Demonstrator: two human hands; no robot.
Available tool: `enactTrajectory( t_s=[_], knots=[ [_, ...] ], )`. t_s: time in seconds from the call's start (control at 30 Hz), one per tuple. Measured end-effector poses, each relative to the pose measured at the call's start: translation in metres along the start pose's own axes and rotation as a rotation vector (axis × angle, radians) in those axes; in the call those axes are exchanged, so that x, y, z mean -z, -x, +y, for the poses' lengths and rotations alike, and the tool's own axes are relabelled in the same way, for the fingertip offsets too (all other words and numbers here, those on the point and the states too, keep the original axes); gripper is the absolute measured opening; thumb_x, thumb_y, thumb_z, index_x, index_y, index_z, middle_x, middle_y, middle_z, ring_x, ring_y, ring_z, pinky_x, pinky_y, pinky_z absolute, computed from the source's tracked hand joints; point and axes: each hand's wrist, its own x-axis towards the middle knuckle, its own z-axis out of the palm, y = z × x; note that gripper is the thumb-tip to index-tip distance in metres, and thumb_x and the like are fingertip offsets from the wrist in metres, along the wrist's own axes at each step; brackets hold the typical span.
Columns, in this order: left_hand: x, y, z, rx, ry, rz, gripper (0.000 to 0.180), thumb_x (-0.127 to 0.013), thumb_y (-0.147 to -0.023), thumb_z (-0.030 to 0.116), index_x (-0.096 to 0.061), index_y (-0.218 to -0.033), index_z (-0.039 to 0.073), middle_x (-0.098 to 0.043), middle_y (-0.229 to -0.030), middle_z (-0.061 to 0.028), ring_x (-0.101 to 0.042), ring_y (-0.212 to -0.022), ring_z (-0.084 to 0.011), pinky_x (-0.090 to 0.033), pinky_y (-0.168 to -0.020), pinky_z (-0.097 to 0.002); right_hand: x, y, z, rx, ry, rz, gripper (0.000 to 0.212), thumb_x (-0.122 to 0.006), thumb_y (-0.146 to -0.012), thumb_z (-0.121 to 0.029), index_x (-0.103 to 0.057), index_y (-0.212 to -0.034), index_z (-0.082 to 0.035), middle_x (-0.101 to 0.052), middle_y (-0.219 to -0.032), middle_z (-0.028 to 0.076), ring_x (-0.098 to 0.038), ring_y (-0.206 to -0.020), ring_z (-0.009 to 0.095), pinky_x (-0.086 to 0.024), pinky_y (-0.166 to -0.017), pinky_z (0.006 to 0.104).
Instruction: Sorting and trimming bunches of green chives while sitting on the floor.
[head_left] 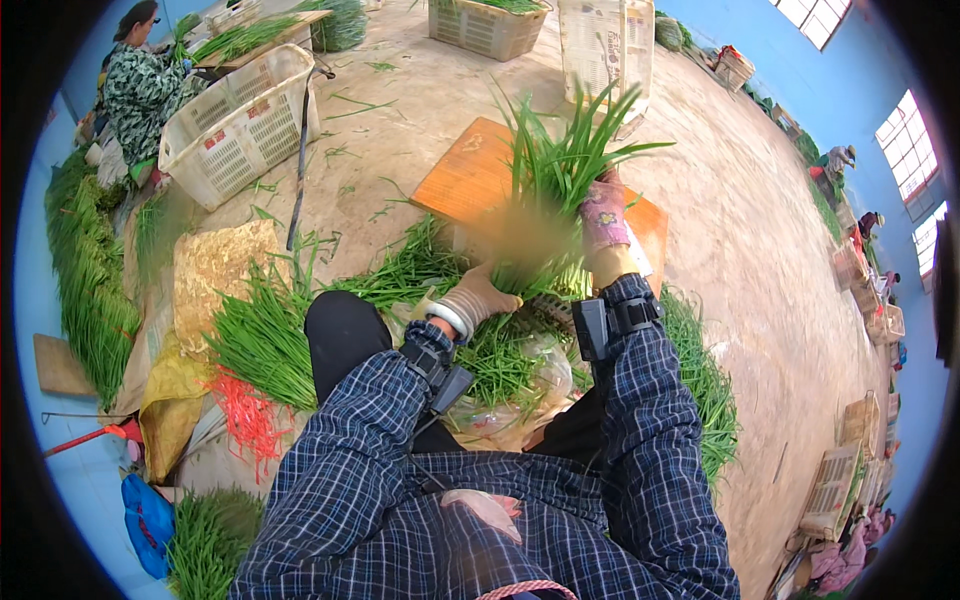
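Observation:
My right hand [604,214], in a pink patterned glove, is closed round a bunch of green chives [555,165]. The leaves fan out upward over a wooden board [470,170], and the pale stems point down. My left hand [478,299], in a striped glove, is curled at the bunch's lower end, its thumb toward the stems. A blurred smudge covers its fingertips and the middle of the bunch. Below the hands, loose chives [495,370] lie between my knees beside clear plastic. More chives [265,340] are heaped at my left knee.
A white crate [240,125] stands at the far left near a person [145,95] in camouflage clothing. Another crate [488,28] holds greens at the back. Red strips [250,415] and a yellow sack [173,405] lie to my left. Chives [705,385] also lie at my right.

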Motion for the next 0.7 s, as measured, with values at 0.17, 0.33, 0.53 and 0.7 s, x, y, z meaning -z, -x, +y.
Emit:
enactTrajectory(
  t_s=[0.17,0.33,0.53,0.7],
  knots=[
    [-0.006,-0.005,0.003,-0.043,0.004,-0.055,0.079,-0.079,-0.063,0.026,-0.044,-0.128,-0.001,-0.060,-0.113,-0.0188,-0.058,-0.102,-0.0272,-0.045,-0.091,-0.0323,0.019,-0.018,0.005,0.021,0.054,0.050,0.037,-0.060,-0.081,0.003,-0.054,-0.117,-0.004,-0.064,-0.086,0.005,-0.059,-0.070,0.013,-0.047,-0.058,0.0245],
    [-0.003,-0.005,-0.006,-0.074,-0.108,0.004,0.080,-0.078,-0.064,0.028,-0.041,-0.129,-0.001,-0.058,-0.113,-0.0245,-0.056,-0.106,-0.0353,-0.044,-0.093,-0.0351,0.007,-0.018,0.001,0.218,0.401,0.170,0.035,-0.062,-0.080,0.002,-0.054,-0.115,-0.003,-0.065,-0.090,0.006,-0.060,-0.073,0.014,-0.047,-0.060,0.0251],
    [0.002,0.000,-0.015,-0.075,-0.138,0.014,0.076,-0.077,-0.066,0.026,-0.044,-0.129,0.001,-0.062,-0.112,-0.0166,-0.058,-0.101,-0.0275,-0.044,-0.092,-0.0328,0.006,-0.025,0.013,-0.037,0.042,0.000,0.024,-0.050,-0.089,-0.006,-0.056,-0.112,-0.003,-0.064,-0.089,0.006,-0.060,-0.075,0.016,-0.048,-0.064,0.0275],
    [-0.013,-0.013,-0.016,-0.160,-0.168,0.032,0.066,-0.075,-0.067,0.024,-0.048,-0.123,0.001,-0.063,-0.109,-0.0137,-0.059,-0.097,-0.0247,-0.045,-0.090,-0.0322,0.067,-0.056,0.074,0.510,1.314,-0.567,0.029,-0.033,-0.098,-0.016,-0.056,-0.113,-0.006,-0.063,-0.095,0.004,-0.060,-0.085,0.013,-0.049,-0.069,0.0284]
  ],
)
